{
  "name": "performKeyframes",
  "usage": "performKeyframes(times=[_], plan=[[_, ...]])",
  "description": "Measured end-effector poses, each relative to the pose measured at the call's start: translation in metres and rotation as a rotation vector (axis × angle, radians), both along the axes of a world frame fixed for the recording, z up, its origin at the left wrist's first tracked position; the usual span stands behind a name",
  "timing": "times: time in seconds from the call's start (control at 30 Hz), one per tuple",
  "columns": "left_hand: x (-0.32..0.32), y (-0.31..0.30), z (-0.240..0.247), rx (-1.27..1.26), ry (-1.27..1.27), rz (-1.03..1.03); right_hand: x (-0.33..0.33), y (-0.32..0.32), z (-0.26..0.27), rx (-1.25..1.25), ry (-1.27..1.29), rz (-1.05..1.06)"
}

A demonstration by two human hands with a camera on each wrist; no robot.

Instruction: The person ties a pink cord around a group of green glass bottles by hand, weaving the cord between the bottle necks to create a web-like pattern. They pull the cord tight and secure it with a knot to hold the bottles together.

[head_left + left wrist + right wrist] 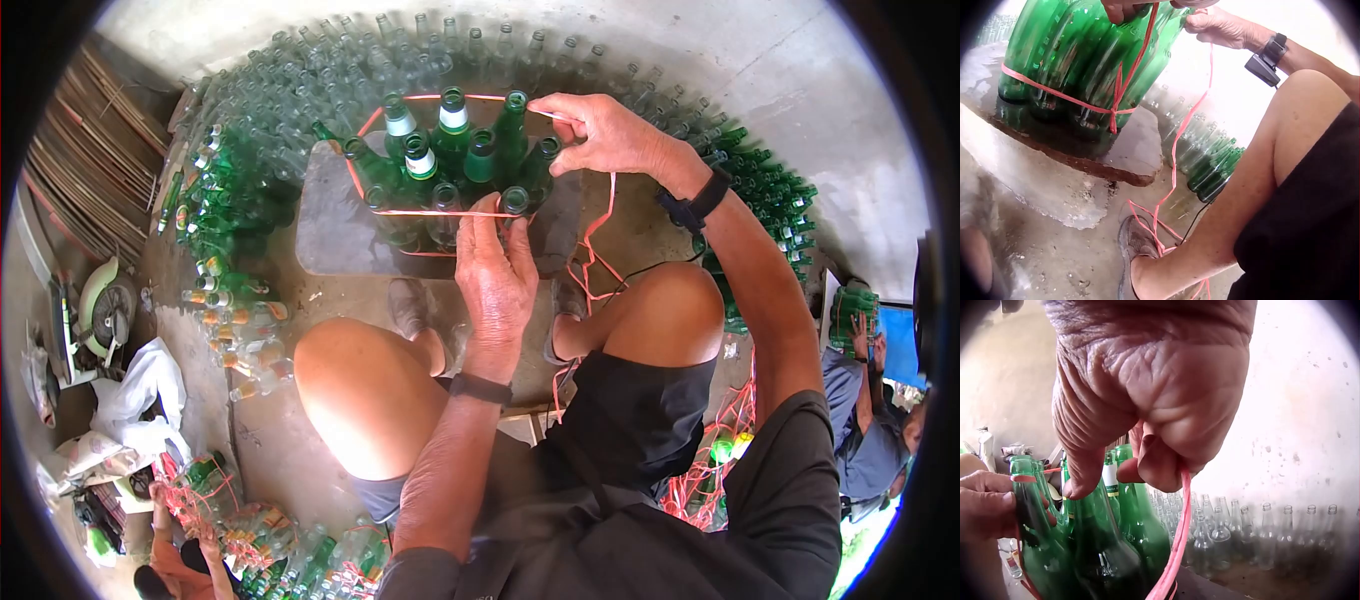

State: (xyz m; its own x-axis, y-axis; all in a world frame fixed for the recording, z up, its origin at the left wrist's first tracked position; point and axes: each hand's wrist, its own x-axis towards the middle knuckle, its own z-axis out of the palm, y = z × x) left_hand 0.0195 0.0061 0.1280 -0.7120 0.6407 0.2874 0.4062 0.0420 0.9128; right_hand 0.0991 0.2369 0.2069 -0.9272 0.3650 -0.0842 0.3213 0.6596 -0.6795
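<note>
A cluster of green glass bottles [480, 155] stands upright on a dark slab [330, 230]. Pink plastic twine [1072, 99] runs round the lower part of the bottles, with a crossing at one side. Another loop of it circles their necks. My left hand [495, 275] grips the neck of a near bottle [514, 202], fingertips by the twine. At the right of the cluster, my right hand [610, 135] holds the twine in curled fingers, its thumb close to a bottle neck [545, 150]. From that hand a loose length [1175, 147] trails down to the floor.
Rows of clear bottles [340, 85] line the wall behind the slab. More green bottles [770, 200] stand at the right. Tangled pink twine [700, 490] lies beside my seat. Other people [870, 430] work at the lower right and lower left edges.
</note>
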Motion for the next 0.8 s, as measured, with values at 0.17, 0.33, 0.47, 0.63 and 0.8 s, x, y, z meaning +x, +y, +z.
performKeyframes(times=[0.17, 0.33, 0.47, 0.63, 0.8], plan=[[-0.002, 0.001, -0.002, -0.011, 0.064, -0.001, 0.005, -0.003, -0.008, 0.030, 0.051, 0.001], [-0.004, 0.001, -0.001, 0.017, 0.186, 0.003, 0.007, -0.005, -0.009, 0.118, 0.092, 0.024], [-0.005, 0.001, -0.001, 0.016, 0.168, 0.001, 0.009, -0.005, -0.011, 0.142, 0.110, 0.033], [-0.006, 0.001, -0.003, 0.006, 0.204, 0.012, 0.010, -0.004, -0.012, 0.236, 0.181, 0.090], [-0.007, 0.002, -0.005, 0.012, 0.194, 0.010, 0.012, -0.010, -0.015, 0.256, 0.244, 0.075]])
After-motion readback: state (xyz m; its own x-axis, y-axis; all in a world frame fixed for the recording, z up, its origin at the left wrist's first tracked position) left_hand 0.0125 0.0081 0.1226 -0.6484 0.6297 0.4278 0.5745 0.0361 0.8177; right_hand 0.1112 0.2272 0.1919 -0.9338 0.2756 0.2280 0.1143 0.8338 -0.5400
